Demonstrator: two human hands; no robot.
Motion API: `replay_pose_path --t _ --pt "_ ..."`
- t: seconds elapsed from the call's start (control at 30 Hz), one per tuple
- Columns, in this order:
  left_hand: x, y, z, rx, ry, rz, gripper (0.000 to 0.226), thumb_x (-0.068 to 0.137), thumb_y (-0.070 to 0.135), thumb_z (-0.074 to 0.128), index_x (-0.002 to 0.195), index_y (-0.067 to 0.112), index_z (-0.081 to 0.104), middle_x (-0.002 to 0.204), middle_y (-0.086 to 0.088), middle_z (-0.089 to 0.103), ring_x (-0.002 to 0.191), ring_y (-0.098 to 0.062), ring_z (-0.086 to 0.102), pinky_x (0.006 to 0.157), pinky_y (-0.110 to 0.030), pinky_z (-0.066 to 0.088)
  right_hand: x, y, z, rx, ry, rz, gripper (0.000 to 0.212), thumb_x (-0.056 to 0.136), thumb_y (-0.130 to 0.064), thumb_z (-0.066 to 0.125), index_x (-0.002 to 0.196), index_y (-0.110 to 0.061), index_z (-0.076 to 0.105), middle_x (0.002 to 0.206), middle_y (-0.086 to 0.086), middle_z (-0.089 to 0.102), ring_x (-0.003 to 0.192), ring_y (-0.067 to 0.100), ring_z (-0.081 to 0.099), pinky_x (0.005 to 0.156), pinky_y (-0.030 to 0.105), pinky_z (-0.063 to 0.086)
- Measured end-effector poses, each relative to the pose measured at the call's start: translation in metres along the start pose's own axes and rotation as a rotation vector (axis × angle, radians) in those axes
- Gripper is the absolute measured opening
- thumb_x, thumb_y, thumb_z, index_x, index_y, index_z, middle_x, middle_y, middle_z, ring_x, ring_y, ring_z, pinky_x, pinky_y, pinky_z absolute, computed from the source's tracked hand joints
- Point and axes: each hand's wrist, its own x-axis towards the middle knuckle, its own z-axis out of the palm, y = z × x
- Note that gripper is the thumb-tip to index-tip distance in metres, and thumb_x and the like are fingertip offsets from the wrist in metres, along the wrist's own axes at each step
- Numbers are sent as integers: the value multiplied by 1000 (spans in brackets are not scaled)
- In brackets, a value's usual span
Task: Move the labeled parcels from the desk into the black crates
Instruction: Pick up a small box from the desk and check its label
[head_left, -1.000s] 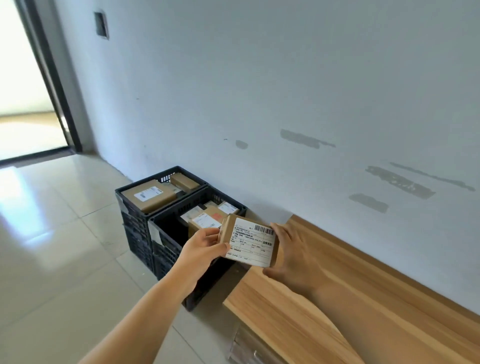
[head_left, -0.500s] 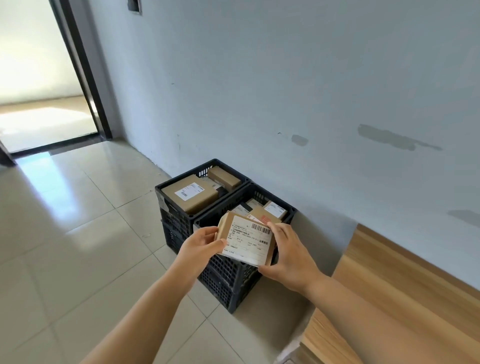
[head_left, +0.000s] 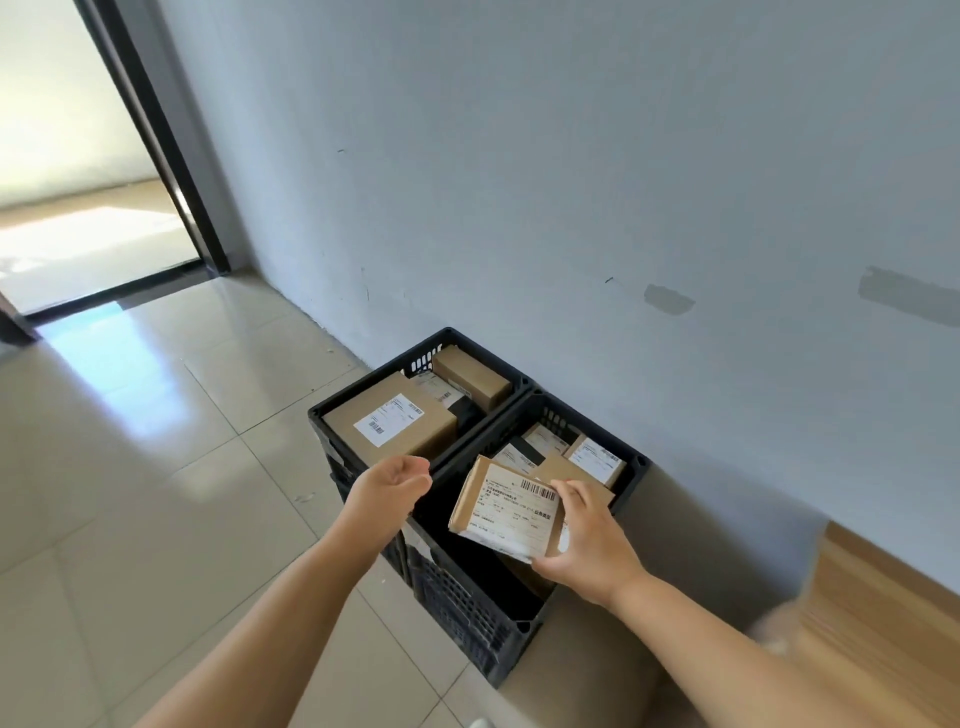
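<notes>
I see my right hand (head_left: 587, 540) pinching the labeled parcel (head_left: 506, 512) over the nearer black crate (head_left: 467, 597) at lower centre; my left hand (head_left: 389, 486) seems loosely open, empty.

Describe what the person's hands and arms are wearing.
Nothing shows on either. The left hand and right hand are bare, with no gloves, rings or watch in view. Both forearms are bare to the frame edge, with no sleeve visible.

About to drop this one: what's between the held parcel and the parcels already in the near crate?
Head view: nothing. The parcel in the right hand hangs over the near crate's dark, bare front part; the parcels lie just beyond it.
</notes>
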Motion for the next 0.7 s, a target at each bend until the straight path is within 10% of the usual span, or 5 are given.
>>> replay_pose_path --t 0.47,0.6,0.7 --pt "180 21 45 194 -242 -101 29 91 16 48 116 25 60 105 8 63 89 -9 61 74 -21 48 133 62 4 49 -68 309 96 73 -47 77 147 -20 22 146 -7 27 132 7 31 104 20 33" --pt "230 25 64 240 -390 -103 26 85 13 44 104 13 62 82 12 60 53 -7 46 50 -22 36 164 65 9 74 -43 435 98 72 -43 78 148 -22 20 148 -7 25 135 8 27 108 25 34" --pt "274 27 71 329 -480 -64 30 89 19 45 114 29 58 102 12 62 61 -1 51 55 -17 38 193 67 15 72 -21 511 99 71 -41 78 149 -21 20 148 -8 25 136 8 27 110 26 32"
